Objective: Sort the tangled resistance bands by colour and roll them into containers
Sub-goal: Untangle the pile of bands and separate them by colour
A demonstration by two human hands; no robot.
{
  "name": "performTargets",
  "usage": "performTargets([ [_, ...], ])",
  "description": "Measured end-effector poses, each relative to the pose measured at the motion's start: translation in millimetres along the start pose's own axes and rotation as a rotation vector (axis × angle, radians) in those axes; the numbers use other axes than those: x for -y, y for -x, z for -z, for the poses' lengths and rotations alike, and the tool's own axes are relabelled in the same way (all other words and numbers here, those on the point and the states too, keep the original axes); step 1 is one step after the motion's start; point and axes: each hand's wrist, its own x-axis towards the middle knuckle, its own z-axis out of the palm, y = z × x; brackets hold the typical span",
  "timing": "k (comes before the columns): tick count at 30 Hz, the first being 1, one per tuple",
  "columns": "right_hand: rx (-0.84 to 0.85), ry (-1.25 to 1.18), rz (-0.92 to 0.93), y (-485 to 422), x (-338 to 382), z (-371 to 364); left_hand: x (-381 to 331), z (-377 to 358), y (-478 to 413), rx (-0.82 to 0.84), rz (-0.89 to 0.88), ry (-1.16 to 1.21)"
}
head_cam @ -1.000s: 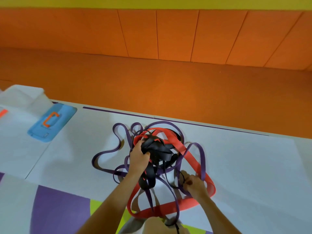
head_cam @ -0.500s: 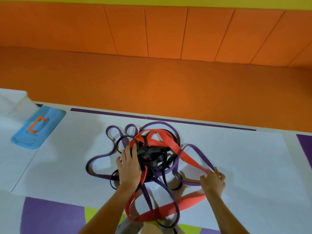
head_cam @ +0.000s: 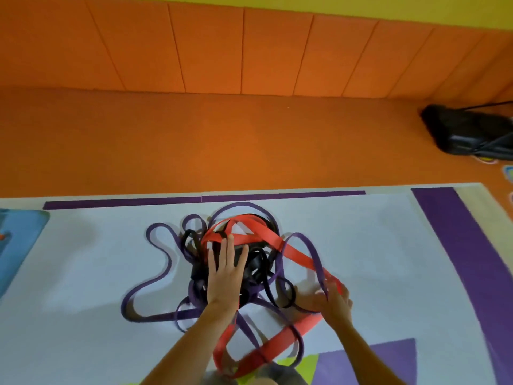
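Note:
A tangle of resistance bands lies on the white mat [head_cam: 374,259]. Thin purple bands [head_cam: 159,276] loop out to the left. Black bands [head_cam: 258,266] are bunched in the middle. A wide red band [head_cam: 298,252] runs from the top of the pile down to the right and back toward me. My left hand [head_cam: 226,276] lies flat on the black bunch, fingers spread. At the pile's right edge, my right hand [head_cam: 334,300] has its fingers on the red band and a purple loop; its exact grip is blurred.
A blue container lid [head_cam: 16,245] lies at the left edge of the mat. A black bag [head_cam: 469,134] sits on the orange floor at the far right. An orange padded wall [head_cam: 249,51] runs behind. Purple and green mat panels lie close to me.
My left hand has flattened onto the black bunch. My right hand has shifted right along the red band, pulling it outward. The view has swung right, revealing the black bag.

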Motion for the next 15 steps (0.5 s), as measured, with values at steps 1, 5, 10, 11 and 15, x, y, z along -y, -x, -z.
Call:
performTargets([
  [1, 0.018, 0.082, 0.005, 6.5, -1.3, -4.0, 1.5, 0.8, -1.5, -0.011, -0.108, 0.020],
  [5, 0.115, 0.143, 0.080, 26.1, 13.9, -15.6, 7.9, 3.4, 3.7, 0.022, -0.509, 0.020],
  [10, 0.007, -0.224, -0.003, 48.9, 20.0, -27.5, 2.1, -0.9, 8.6, 0.374, -0.217, -0.099],
  [11, -0.035, -0.267, -0.006, 55.9, 19.0, -27.5, -1.8, -0.7, 7.6, 0.387, -0.195, -0.114],
  [15, -0.110, -0.481, 0.058, 81.7, 7.1, -13.9, -26.0, 6.3, -2.1, 0.261, -0.173, 0.058],
])
